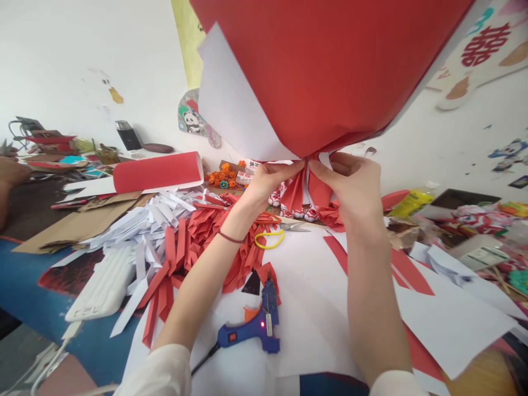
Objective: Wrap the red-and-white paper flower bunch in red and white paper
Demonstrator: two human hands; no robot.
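Observation:
A large red sheet of paper (322, 77) with a white reverse is held up in front of me, drawn together into folds at its lower end. My left hand (268, 179) pinches the gathered folds from the left, thumb and fingers closed on the paper. From the right, my right hand (350, 176) grips the same gathered part, its fingers curled behind. Pleated red paper hangs between and below both hands. Beneath them on the white paper (309, 302) lie scissors with a yellow handle (269, 240) and a blue glue gun (268, 324) with a lit red light.
Heaps of folded red paper strips (206, 236) and white paper strips (160, 217) lie left of centre, beside a white power strip (105, 280). Behind are a red paper roll (159, 171) and a black flask (128, 136). A yellow bottle (412, 202) lies tilted at right.

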